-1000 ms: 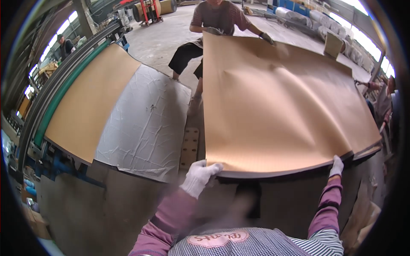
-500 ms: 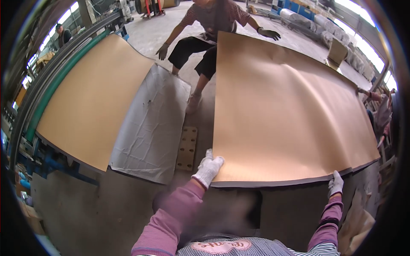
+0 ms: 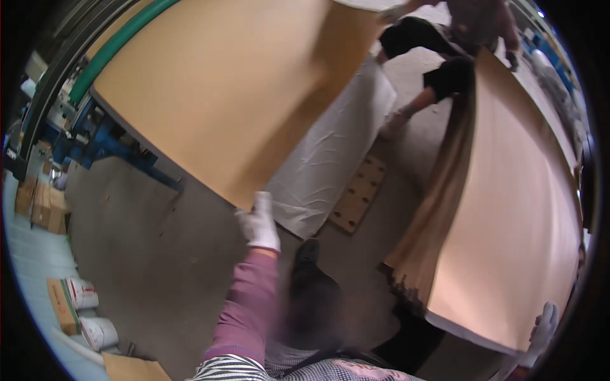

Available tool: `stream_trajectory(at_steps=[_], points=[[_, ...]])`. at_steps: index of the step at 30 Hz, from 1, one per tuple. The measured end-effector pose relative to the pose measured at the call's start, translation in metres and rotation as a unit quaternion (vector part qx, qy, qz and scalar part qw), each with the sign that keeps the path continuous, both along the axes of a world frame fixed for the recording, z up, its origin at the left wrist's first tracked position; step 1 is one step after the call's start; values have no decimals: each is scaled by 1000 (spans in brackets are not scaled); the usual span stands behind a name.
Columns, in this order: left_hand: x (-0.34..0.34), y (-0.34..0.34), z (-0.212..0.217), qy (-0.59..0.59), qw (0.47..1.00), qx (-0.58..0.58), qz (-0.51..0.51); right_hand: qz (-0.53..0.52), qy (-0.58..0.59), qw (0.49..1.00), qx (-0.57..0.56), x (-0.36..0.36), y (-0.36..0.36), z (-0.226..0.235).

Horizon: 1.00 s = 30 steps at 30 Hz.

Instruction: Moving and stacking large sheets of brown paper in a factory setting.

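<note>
My left hand (image 3: pixel 259 223), in a white knit glove, grips the near corner of a large tan sheet (image 3: pixel 222 95) that extends from the machine on the left. My right hand (image 3: pixel 544 327), gloved too, is closed at the near right edge of a second tan sheet (image 3: pixel 508 235); its fingers are partly blurred. That second sheet bows over a pile of tan sheets (image 3: pixel 438 197) with wavy edges. Across from me, a person's gloved hand (image 3: pixel 395 13) is at the far corner of the left sheet. A wrinkled silvery-white sheet (image 3: pixel 330 152) lies beneath it.
A green roller (image 3: pixel 121 47) and blue frame (image 3: pixel 121 149) run along the left. A board with holes (image 3: pixel 359 193) lies on the floor between the sheets. White buckets (image 3: pixel 98 333) and cardboard boxes (image 3: pixel 47 206) stand at lower left. The co-worker's legs (image 3: pixel 438 82) are at the far side.
My view has swung left. My left hand has gone from the right sheet to the left sheet's corner. The right sheet now bows over the pile, and the co-worker has reached the left sheet.
</note>
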<state>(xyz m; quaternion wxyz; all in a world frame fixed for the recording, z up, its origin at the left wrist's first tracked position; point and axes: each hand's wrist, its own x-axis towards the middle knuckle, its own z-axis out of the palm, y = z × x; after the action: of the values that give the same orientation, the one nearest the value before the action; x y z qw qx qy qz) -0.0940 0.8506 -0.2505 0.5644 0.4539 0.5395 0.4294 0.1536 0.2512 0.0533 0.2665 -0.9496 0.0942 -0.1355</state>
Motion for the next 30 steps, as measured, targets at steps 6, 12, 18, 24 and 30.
stream_trajectory(at_steps=[6, 12, 18, 24, 30], points=[[-106, 123, -55, 60, 970, -179, 157, 206, 61, 972, 99, -23, 181, -23], [-58, 86, 46, -66, 985, -36, -158, 242, 169, 931, 217, -61, 210, -6], [-39, -30, 329, -210, 951, -12, -227, 412, 100, 889, 171, -99, 212, 10], [-27, -80, 428, -281, 852, -56, -438, 391, 175, 892, -146, -63, 181, -53], [-2, -142, 357, -272, 877, -28, -396, 438, 176, 821, 321, -87, 183, -94]])
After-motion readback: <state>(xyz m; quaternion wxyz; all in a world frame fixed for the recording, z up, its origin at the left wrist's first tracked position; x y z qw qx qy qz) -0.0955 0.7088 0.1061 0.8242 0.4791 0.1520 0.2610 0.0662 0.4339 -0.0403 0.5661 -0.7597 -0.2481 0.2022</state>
